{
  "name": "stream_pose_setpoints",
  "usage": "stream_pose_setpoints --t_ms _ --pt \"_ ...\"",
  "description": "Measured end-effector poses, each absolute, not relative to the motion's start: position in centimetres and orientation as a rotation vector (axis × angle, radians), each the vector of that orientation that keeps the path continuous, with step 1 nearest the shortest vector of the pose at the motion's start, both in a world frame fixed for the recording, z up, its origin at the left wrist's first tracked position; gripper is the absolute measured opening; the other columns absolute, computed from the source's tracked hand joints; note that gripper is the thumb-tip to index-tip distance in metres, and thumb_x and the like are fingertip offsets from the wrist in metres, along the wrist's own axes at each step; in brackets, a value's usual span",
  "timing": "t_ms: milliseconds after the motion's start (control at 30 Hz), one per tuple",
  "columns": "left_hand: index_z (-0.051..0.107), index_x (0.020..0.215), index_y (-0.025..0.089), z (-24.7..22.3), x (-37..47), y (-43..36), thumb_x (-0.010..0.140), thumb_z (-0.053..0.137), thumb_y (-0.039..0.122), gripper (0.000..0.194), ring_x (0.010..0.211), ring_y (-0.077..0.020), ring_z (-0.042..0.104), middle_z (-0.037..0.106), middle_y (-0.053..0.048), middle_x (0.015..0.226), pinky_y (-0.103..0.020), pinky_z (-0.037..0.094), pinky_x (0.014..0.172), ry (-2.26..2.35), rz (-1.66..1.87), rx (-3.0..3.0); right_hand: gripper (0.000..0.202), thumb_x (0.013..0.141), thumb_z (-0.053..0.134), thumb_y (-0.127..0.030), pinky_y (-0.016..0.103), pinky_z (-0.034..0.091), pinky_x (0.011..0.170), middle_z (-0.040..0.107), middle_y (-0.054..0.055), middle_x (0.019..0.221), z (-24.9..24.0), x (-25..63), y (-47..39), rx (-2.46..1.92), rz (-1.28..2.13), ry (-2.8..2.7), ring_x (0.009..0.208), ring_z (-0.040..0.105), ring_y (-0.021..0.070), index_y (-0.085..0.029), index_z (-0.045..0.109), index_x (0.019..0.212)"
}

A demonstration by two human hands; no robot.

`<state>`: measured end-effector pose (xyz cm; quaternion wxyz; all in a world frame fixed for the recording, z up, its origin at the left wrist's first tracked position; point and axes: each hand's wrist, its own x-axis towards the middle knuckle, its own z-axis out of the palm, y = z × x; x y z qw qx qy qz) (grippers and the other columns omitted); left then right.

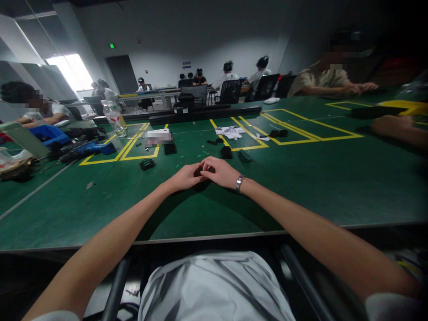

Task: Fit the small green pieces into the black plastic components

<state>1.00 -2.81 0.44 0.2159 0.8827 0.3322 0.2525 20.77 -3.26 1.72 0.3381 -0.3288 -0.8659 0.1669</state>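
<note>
My left hand (187, 177) and my right hand (220, 171) meet over the green table (207, 214), their fingers closed around a small dark part (198, 171). The fingers cover much of that part, so its shape is unclear. Just beyond my right hand sit a black block (226, 152) and a dark green-grey piece (245, 156). Left of my left hand lies a black part with green bits (147, 164). A black ribbed block (170, 148) rests farther back, next to a white box (158, 136). Tiny green pieces are scattered in front of my hands.
White papers (230, 132) and dark pieces (278, 133) lie within yellow tape outlines. At left are a clear bottle (115, 120), a blue bin (50, 134) and a blue-black power tool (88, 150). Another person's hand (396, 128) rests at the right. Several people sit farther back.
</note>
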Motion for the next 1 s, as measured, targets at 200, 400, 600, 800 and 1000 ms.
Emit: stream_pose_setpoints --t_ms 200,400,600,800,1000 --pt "0.062 0.106 0.013 0.25 0.96 -2.59 0.090 0.057 0.042 0.033 0.078 -0.0164 0.059 0.066 -0.005 0.091 -0.026 0.045 0.071 0.913 0.708 2.434 0.011 0.086 0.063 -0.018 0.031 0.048 0.076 0.064 0.007 0.099 1.75 20.73 -3.27 -0.850 0.418 -2.261 0.082 0.059 0.0165 -0.017 0.060 0.076" --pt "0.062 0.105 0.013 0.01 0.86 -2.21 0.091 0.055 0.044 0.035 0.077 -0.0156 0.058 0.066 -0.005 0.090 -0.026 0.044 0.070 0.921 0.702 2.431 0.012 0.088 0.061 -0.018 0.031 0.049 0.076 0.064 0.008 0.103 1.80 20.72 -3.44 -0.820 0.449 -2.246 0.082 0.060 0.0157 -0.017 0.060 0.076" --pt "0.062 0.104 0.013 -0.06 0.75 -2.14 0.090 0.054 0.047 0.037 0.074 -0.0152 0.057 0.065 -0.004 0.087 -0.025 0.042 0.068 0.935 0.705 2.429 0.012 0.088 0.062 -0.020 0.031 0.050 0.079 0.064 0.008 0.105 1.65 20.78 -3.33 -0.810 0.450 -2.245 0.086 0.061 0.0163 -0.017 0.061 0.077" --pt "0.062 0.103 0.013 -0.21 0.71 -2.06 0.091 0.054 0.046 0.037 0.074 -0.0151 0.057 0.064 -0.003 0.087 -0.025 0.042 0.067 0.923 0.710 2.433 0.012 0.088 0.062 -0.020 0.031 0.050 0.076 0.064 0.008 0.105 1.70 20.82 -3.29 -0.813 0.463 -2.243 0.081 0.061 0.0150 -0.017 0.061 0.076" --pt "0.062 0.102 0.013 -0.23 0.72 -2.13 0.091 0.053 0.049 0.038 0.074 -0.0153 0.056 0.064 -0.003 0.086 -0.025 0.042 0.067 0.941 0.715 2.435 0.009 0.085 0.063 -0.017 0.031 0.051 0.076 0.064 0.008 0.105 1.79 20.84 -3.30 -0.803 0.479 -2.236 0.082 0.061 0.0150 -0.017 0.061 0.076"
